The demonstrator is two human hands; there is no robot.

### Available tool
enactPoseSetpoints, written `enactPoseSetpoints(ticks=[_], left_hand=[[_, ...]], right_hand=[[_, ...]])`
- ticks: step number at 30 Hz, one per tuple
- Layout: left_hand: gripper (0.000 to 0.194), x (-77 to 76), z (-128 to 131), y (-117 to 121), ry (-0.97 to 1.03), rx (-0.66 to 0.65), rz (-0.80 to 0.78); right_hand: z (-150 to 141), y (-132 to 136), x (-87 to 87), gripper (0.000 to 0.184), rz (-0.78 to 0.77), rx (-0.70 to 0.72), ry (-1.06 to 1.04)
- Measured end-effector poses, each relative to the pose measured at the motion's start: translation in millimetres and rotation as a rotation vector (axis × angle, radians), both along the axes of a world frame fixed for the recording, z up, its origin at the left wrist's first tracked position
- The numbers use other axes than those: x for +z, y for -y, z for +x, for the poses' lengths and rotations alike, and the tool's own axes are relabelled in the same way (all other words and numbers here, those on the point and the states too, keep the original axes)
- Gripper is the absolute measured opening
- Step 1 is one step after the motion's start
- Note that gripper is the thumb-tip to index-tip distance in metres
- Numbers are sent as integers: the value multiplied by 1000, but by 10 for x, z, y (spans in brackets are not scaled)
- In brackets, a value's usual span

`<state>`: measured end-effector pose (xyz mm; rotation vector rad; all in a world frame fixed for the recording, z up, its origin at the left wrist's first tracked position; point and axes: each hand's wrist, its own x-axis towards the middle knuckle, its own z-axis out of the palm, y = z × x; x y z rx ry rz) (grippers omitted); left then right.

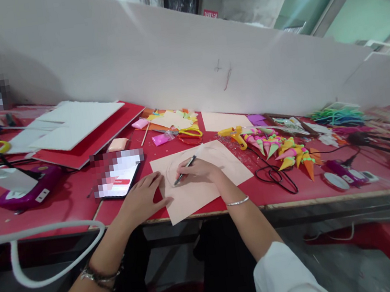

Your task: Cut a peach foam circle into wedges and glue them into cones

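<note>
A pale peach sheet of paper point(195, 200) lies at an angle near the table's front edge, with a faint curved line drawn on it. My right hand point(201, 169) rests on the sheet and pinches a dark pen point(187, 163), its tip touching the paper by the curved line. At the sheet's left edge, my left hand point(143, 199) lies flat with fingers apart, holding nothing. Just beyond that hand is a phone point(119, 176) with a lit, partly blurred screen.
Yellow-handled scissors point(191, 131) lie behind the sheet. To the right are a yellow glue gun point(236, 135) with a looping black cord and several coloured cones point(299, 153). White boards point(82, 120) and a purple power strip point(29, 191) are at left. A white partition point(169, 62) stands behind.
</note>
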<state>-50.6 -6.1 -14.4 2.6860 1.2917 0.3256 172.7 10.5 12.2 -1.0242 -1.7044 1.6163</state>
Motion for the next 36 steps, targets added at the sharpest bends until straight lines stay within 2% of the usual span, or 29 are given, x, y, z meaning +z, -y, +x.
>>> enactPoseSetpoints(ticks=[5, 10, 15, 22, 24, 30, 33, 36], left_hand=[[76, -7, -3, 0, 0, -3, -9], [75, -12, -3, -5, 24, -4, -3], [74, -15, -1, -6, 25, -5, -4], [77, -19, -2, -3, 6, 4, -11], [77, -14, -7, -4, 7, 1, -12], [77, -1, -24, 7, -13, -25, -12], [78, -7, -26, 23, -33, -32, -4], [80, -16, -22, 34, -42, -32, -2]], right_hand=[[103, 35, -18, 32, -179, -10, 46], [107, 61, -14, 29, -108, -115, -21], [30, 98, 47, 22, -24, -34, -59], [126, 116, 21, 29, -191, 13, -14], [148, 108, 6, 30, -165, -34, -18], [63, 60, -29, 19, -47, -192, -243], [-9, 32, -99, 19, 24, -279, -205], [-76, 26, -192, 24, 60, -306, -146]])
